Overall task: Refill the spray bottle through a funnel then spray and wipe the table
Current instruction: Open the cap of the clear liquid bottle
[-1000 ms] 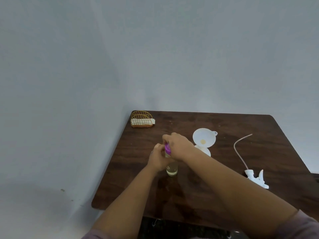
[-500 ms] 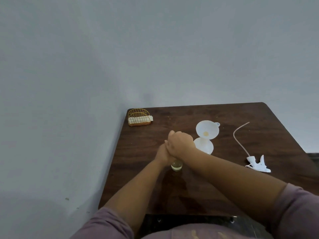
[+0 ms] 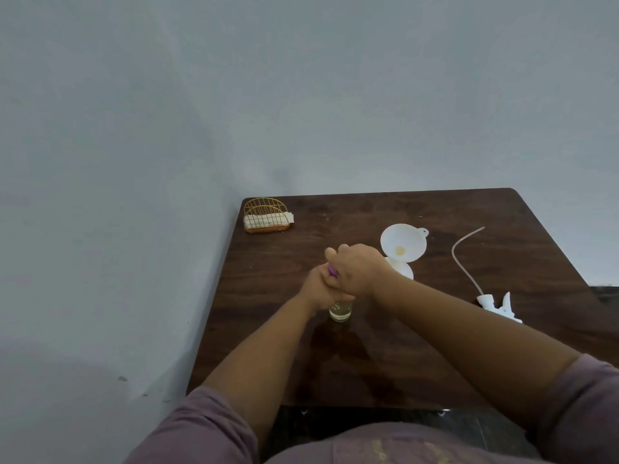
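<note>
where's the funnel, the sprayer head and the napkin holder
funnel (image 3: pixel 403 244): head view, inside of its white bowl
sprayer head (image 3: pixel 499 306): head view, white trigger body lying on the table
napkin holder (image 3: pixel 266 216): head view, gold wire front

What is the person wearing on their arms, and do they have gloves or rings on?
Both arms come out of dusty mauve-purple sleeves that leave the forearms bare. The left hand and the right hand are bare too, with no gloves. No watch or bracelet shows on either wrist. The fingers are too blurred and bunched together to tell about rings. The front of the same mauve top has some faint yellowish marks.
</note>
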`<act>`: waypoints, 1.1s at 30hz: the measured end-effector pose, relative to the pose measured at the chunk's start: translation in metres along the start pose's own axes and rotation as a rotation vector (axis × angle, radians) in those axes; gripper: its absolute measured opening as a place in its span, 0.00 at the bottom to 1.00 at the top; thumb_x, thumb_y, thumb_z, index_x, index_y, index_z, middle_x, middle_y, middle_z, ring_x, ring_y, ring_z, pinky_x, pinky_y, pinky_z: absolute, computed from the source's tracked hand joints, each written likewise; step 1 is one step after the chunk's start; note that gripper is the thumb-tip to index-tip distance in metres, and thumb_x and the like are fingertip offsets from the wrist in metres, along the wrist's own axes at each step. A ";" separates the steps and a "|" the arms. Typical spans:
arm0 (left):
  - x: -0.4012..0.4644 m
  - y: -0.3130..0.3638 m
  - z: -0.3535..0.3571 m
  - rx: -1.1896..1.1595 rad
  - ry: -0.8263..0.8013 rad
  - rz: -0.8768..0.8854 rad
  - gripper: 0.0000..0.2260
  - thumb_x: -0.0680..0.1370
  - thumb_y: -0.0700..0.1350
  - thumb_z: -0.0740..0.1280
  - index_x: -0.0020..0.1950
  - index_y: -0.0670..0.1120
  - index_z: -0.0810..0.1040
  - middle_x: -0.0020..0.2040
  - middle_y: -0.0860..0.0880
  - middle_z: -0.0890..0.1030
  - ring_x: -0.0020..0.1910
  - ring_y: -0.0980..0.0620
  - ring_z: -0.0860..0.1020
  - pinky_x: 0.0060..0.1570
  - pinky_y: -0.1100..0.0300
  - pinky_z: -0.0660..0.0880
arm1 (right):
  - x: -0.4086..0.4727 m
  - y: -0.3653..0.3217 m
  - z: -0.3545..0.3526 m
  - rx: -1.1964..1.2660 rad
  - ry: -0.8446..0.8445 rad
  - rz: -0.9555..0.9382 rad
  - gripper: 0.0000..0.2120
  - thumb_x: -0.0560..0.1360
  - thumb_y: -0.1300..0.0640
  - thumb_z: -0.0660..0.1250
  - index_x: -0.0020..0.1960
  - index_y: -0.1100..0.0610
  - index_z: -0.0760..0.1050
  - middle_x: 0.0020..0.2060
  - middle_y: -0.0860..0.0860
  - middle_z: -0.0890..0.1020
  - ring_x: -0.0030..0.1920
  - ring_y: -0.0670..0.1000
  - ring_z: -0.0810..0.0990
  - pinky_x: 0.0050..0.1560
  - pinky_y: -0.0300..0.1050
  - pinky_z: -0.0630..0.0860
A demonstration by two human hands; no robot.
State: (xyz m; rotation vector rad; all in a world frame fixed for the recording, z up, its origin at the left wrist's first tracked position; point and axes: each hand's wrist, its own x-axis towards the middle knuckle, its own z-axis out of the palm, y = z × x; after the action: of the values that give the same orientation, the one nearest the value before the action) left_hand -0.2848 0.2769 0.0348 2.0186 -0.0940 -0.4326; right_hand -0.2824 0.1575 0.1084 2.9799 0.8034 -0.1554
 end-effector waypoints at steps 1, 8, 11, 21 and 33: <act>0.001 -0.001 0.000 0.006 -0.009 -0.003 0.19 0.66 0.32 0.77 0.55 0.40 0.78 0.49 0.46 0.82 0.52 0.49 0.80 0.53 0.53 0.78 | 0.000 0.001 0.000 -0.006 -0.011 -0.014 0.18 0.80 0.43 0.51 0.55 0.57 0.68 0.42 0.53 0.74 0.36 0.52 0.71 0.35 0.45 0.70; 0.000 -0.001 0.001 -0.013 -0.010 -0.013 0.14 0.66 0.32 0.76 0.50 0.38 0.80 0.46 0.43 0.82 0.49 0.46 0.81 0.53 0.46 0.78 | 0.001 0.007 -0.008 -0.099 -0.065 -0.127 0.19 0.81 0.41 0.49 0.56 0.56 0.67 0.40 0.52 0.71 0.35 0.52 0.72 0.36 0.47 0.69; 0.001 0.002 -0.004 0.021 -0.128 -0.046 0.13 0.67 0.32 0.74 0.49 0.38 0.78 0.42 0.46 0.79 0.46 0.47 0.79 0.47 0.53 0.78 | 0.000 0.010 -0.007 -0.084 -0.106 -0.225 0.19 0.81 0.41 0.49 0.58 0.55 0.67 0.42 0.51 0.69 0.38 0.52 0.72 0.39 0.47 0.69; 0.004 0.007 -0.012 0.076 -0.215 -0.055 0.23 0.69 0.32 0.74 0.62 0.39 0.74 0.54 0.44 0.79 0.53 0.50 0.78 0.53 0.54 0.78 | -0.003 -0.008 -0.004 0.066 -0.156 0.008 0.16 0.80 0.51 0.60 0.65 0.53 0.65 0.60 0.56 0.68 0.58 0.55 0.68 0.52 0.48 0.69; 0.003 0.009 -0.010 0.268 -0.237 0.087 0.18 0.73 0.35 0.71 0.62 0.38 0.76 0.57 0.42 0.78 0.55 0.48 0.76 0.54 0.57 0.73 | -0.007 -0.022 -0.006 0.248 0.003 0.385 0.26 0.77 0.35 0.55 0.59 0.56 0.68 0.48 0.54 0.75 0.50 0.55 0.77 0.44 0.47 0.73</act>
State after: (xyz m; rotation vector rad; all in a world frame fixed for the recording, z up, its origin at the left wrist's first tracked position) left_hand -0.2775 0.2801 0.0456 2.2072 -0.4034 -0.6303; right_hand -0.2988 0.1731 0.1141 3.2948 0.2096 -0.2471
